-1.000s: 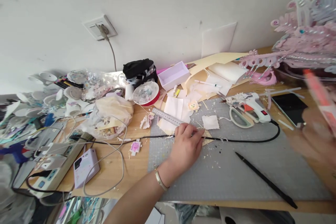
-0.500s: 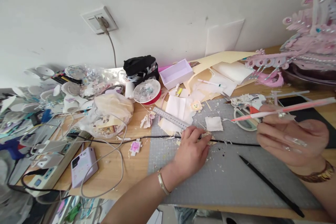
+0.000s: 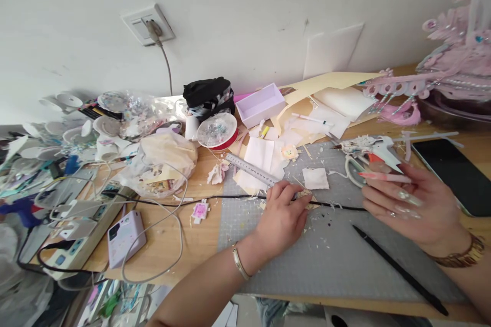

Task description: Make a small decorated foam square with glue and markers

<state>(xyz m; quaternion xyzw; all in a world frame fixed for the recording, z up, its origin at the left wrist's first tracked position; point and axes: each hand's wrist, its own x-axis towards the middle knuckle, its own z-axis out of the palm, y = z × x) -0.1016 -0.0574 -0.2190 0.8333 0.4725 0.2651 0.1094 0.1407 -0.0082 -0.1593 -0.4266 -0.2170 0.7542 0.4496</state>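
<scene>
My left hand [image 3: 283, 217] rests on the grey cutting mat [image 3: 337, 260], its curled fingers pressing a small tan piece [image 3: 307, 195] beside the black cable [image 3: 230, 197]. My right hand [image 3: 412, 207] hovers over the mat's right part, fingers closed on a thin pink pen [image 3: 383, 177] that points left. A metal ruler [image 3: 251, 168] lies just above my left hand. A white paper square [image 3: 315, 178] sits between the two hands. The white glue gun [image 3: 370, 148] and a pair of scissors [image 3: 352, 171] lie behind the pen.
A black stick [image 3: 399, 269] lies on the mat at the lower right. A phone [image 3: 454, 174] lies at the right, a pink ornament [image 3: 452, 61] behind it. A lilac box [image 3: 261, 104], tape roll [image 3: 218, 133], plastic bag [image 3: 166, 161], power strip [image 3: 76, 235] and lilac device [image 3: 125, 237] crowd the left.
My right hand came in from the right edge with the pink pen and lowered it toward the mat. My left hand stayed on the small tan piece.
</scene>
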